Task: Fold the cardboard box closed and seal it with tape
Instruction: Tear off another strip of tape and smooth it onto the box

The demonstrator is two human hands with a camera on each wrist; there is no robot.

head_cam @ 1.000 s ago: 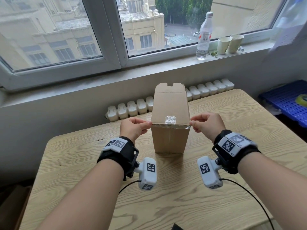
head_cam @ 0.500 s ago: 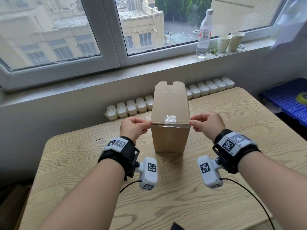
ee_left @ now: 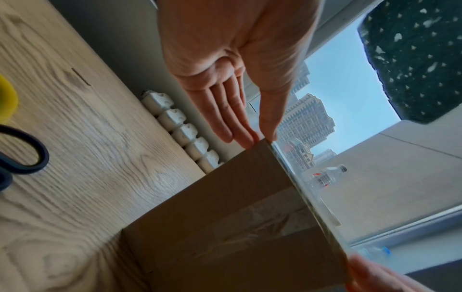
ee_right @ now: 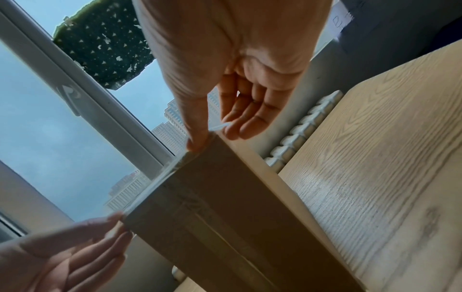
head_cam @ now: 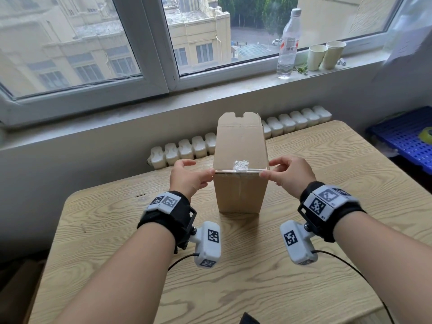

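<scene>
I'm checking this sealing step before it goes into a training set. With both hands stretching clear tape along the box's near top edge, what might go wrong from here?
1. The clear tape is held only by pinches of the left hand and right hand; it may slip or go down wrinkled, like the crumpled tape patch already on top.
2. The cardboard box stands tall and unbraced on the table; pressing the tape down might tip it.

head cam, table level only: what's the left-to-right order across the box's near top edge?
left hand pinching the tape end → cardboard box, tape strip stretched along its near top edge → right hand pinching the other end → blue crate off the table's right side.
</scene>
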